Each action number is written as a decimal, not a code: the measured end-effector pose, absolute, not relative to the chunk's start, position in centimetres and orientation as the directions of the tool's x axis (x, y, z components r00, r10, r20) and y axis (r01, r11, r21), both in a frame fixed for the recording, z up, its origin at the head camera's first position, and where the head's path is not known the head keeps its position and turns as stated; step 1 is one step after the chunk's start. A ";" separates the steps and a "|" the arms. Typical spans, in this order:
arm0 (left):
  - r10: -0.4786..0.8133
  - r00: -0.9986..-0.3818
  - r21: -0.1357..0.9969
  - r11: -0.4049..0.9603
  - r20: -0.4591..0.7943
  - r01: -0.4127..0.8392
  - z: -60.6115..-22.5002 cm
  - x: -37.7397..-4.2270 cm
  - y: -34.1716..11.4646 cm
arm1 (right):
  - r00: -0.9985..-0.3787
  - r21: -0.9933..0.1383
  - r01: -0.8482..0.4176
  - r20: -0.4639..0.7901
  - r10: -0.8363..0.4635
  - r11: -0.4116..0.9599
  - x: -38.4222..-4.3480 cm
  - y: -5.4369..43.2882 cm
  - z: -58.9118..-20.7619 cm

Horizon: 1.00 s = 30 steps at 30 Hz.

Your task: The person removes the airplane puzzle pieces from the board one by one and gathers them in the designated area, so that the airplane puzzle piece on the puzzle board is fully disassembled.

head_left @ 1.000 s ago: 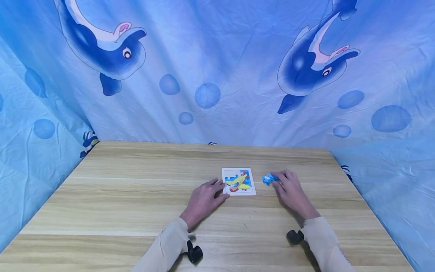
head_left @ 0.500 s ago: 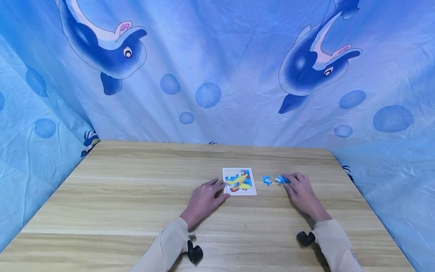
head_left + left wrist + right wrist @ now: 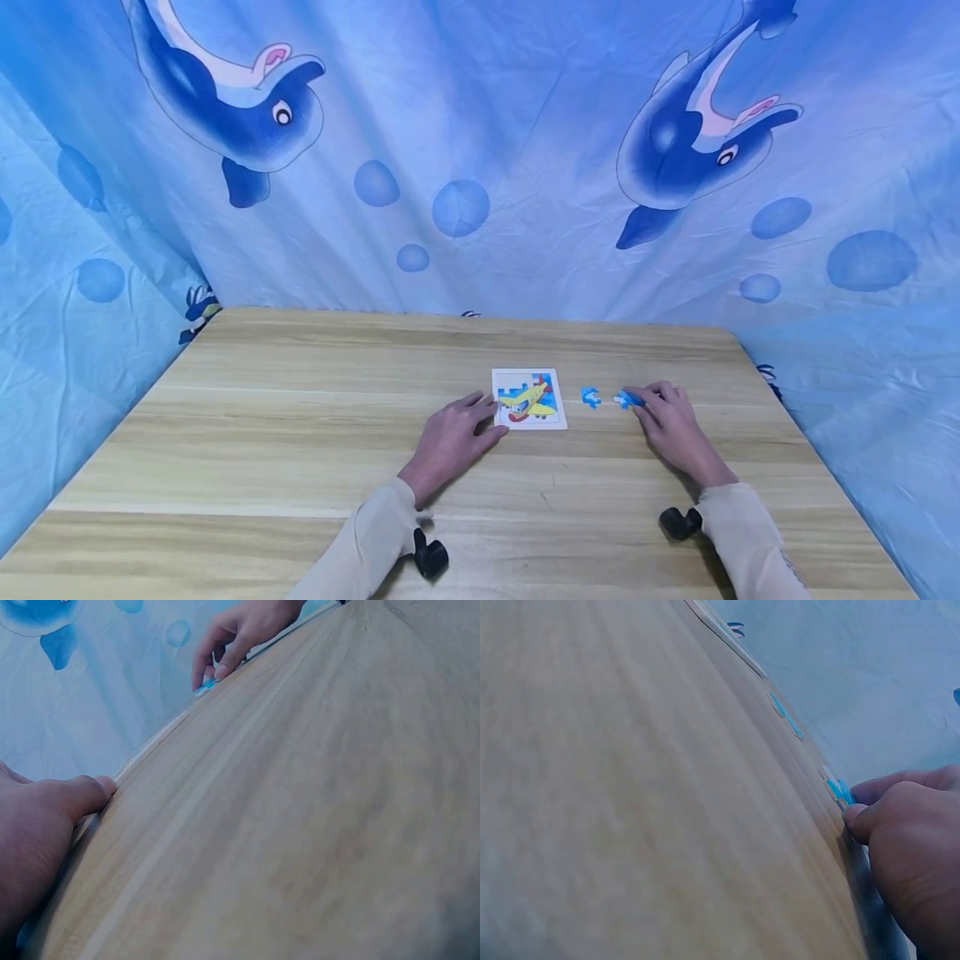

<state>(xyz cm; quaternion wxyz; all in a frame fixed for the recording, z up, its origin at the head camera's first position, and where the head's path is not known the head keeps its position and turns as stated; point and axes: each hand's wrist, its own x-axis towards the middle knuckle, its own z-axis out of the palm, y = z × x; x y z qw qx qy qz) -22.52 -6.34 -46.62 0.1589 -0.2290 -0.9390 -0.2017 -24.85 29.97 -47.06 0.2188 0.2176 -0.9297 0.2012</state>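
Judged in hand: handling of loose pieces beside a part-filled jigsaw board (image 3: 540, 426). Judged as the next call: single out one piece, turn to suit the board's gap, carry left and press in; guard against thin edges slipping free.

Noted at the near side: beige sleeves (image 3: 367, 542) and black wrist cameras (image 3: 431, 557) over a wood-grain surface (image 3: 555, 533).

Found farther in, at left: left hand (image 3: 453, 433), with fingers loosely apart, gripping nothing, touching the board's left edge with thumb and fingertips. Found at right: right hand (image 3: 678, 429), with fingers nearly closed, pinching a blue-and-white piece (image 3: 625, 398) between thumb and forefinger. Cannot tell whether one piece or two overlapped.

Noted of the board: lying flat, bearing a yellow airplane picture, with a pale gap toward the far left corner. Noted between board and right hand: a second blue piece (image 3: 590, 397), flat, apart from both.

Recorded at the far side: a blue dolphin-print curtain (image 3: 495, 125) beyond the surface.
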 end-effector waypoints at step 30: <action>0.359 -0.852 0.311 0.818 0.382 0.484 -46.7 -22.4 -6.4 | -0.901 -0.486 -0.366 0.400 -0.171 0.793 -24.3 29.3 -46.7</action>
